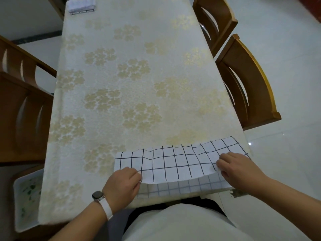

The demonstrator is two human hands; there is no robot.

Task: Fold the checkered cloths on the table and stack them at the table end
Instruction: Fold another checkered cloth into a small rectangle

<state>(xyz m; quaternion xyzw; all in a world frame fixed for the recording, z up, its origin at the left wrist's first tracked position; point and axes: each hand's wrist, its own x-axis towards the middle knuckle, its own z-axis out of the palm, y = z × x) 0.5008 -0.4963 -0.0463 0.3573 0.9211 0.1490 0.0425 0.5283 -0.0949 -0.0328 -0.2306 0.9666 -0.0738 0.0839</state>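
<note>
A white cloth with a dark grid pattern lies at the near right edge of the table, folded over so its upper layer covers a lower layer. My left hand pinches the upper layer's near-left corner. My right hand pinches its near-right edge. The near edge of the upper layer is lifted slightly off the lower layer. A stack of folded white cloths sits at the far left end of the table.
The table has a cream covering with gold flower prints. Wooden chairs stand at the left and right. A white tray with green print rests on a seat at the near left.
</note>
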